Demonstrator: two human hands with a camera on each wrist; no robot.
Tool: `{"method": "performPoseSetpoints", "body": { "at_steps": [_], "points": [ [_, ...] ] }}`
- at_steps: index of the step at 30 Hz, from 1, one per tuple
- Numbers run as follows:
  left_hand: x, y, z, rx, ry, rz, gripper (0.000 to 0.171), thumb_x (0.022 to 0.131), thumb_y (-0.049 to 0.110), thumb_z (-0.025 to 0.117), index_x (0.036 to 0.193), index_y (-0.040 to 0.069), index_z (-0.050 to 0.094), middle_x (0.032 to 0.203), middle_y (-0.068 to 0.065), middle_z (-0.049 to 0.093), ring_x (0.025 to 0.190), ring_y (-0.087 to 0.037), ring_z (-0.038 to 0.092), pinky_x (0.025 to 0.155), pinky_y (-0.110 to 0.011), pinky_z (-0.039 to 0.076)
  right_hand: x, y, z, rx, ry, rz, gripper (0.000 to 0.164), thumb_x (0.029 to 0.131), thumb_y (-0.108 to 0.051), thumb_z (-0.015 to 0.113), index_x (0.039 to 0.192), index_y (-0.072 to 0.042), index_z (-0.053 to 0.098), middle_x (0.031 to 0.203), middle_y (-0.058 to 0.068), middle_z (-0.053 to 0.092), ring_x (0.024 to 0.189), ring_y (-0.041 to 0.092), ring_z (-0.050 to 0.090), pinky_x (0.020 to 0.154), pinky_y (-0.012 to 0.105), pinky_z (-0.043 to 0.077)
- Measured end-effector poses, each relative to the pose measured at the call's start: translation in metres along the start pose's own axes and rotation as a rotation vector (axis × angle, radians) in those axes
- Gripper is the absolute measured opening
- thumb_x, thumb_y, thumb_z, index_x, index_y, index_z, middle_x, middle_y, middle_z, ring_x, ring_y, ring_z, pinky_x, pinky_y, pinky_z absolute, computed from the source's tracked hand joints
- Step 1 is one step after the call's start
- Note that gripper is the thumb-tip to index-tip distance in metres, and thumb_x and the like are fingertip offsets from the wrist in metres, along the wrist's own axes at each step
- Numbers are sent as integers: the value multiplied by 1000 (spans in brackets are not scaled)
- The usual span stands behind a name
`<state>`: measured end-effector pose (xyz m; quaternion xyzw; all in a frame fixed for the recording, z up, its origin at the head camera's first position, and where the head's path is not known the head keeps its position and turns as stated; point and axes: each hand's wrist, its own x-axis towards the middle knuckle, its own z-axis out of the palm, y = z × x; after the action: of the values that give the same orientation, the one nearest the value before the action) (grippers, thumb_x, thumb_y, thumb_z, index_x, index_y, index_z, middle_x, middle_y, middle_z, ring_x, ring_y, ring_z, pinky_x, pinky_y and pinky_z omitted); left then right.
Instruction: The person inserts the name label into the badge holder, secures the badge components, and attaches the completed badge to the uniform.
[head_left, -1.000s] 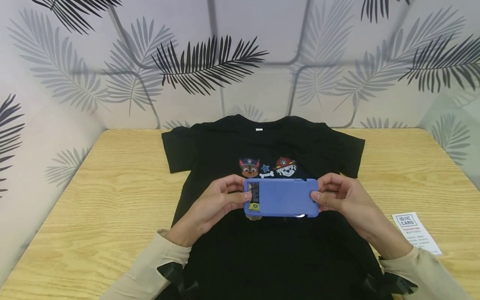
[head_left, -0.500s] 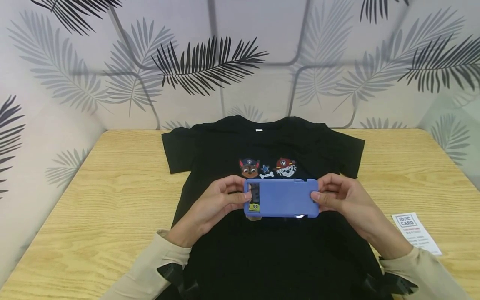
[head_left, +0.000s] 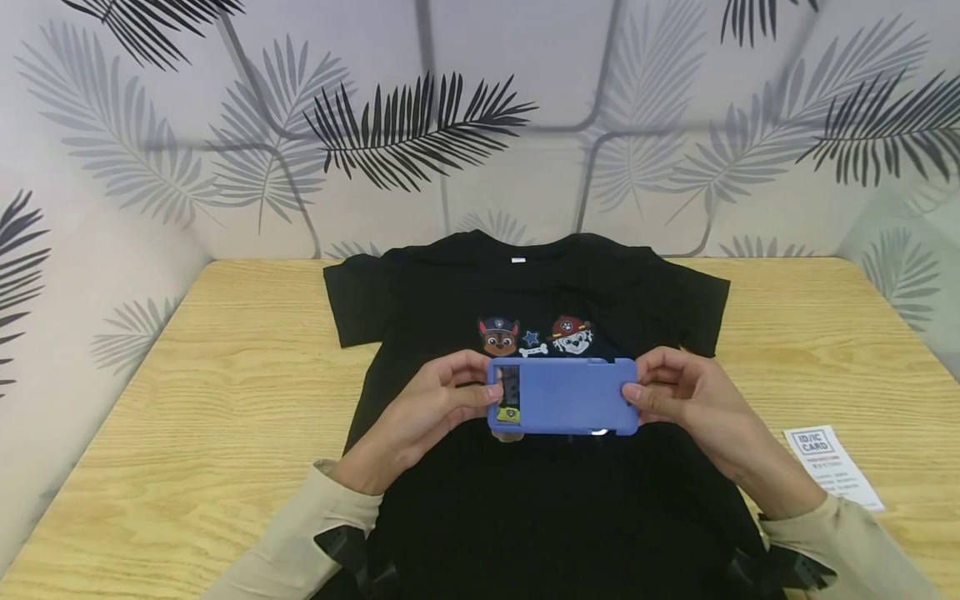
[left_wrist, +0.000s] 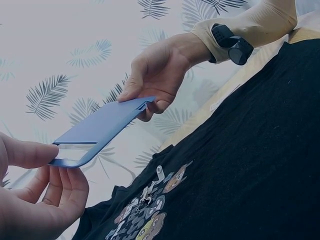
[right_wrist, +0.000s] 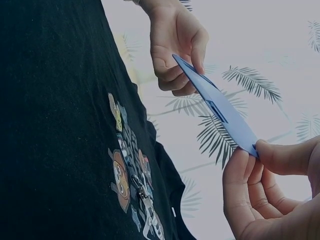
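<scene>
A thin blue card holder (head_left: 570,396) is held level in the air above a black T-shirt (head_left: 555,508). Its left end has an open window through which part of the shirt's print shows. My left hand (head_left: 427,408) pinches that end between thumb and fingers. At the opposite end, my right hand (head_left: 701,400) pinches the holder's edge with thumb and fingers. The left wrist view shows the holder (left_wrist: 105,120) slanting between both hands, apart from the shirt. Seen nearly edge-on in the right wrist view, the holder (right_wrist: 220,102) has a slot along its side.
The T-shirt lies spread on a wooden table (head_left: 225,358), cartoon dogs (head_left: 572,335) printed on its chest. A white paper card (head_left: 832,467) marked "ID/IC CARD" lies to the right, by my right forearm. Behind the table rises a wall (head_left: 517,167) patterned with leaves.
</scene>
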<state>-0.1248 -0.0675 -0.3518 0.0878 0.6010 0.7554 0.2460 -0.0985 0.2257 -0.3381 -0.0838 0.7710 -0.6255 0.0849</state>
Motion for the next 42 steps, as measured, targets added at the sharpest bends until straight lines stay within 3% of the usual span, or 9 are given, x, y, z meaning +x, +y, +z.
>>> {"method": "performPoseSetpoints", "body": {
  "at_steps": [16,42],
  "points": [
    [0,-1,-1,4,-6,-5,21,90,-1,59,111,-4,54,101,-9,60,95,-24,58,83,-30,51,0,5,-2,46,-7,-22,7,91,1,62,97,-2,60,86,0,65,69,16,65,68,29,56],
    [1,-1,-2,28,10,13,26,90,-1,59,114,-9,52,101,-11,60,92,-21,58,83,-30,51,0,2,-3,0,8,-6,9,92,-3,63,98,0,58,86,0,65,70,16,65,69,29,57]
  ]
}}
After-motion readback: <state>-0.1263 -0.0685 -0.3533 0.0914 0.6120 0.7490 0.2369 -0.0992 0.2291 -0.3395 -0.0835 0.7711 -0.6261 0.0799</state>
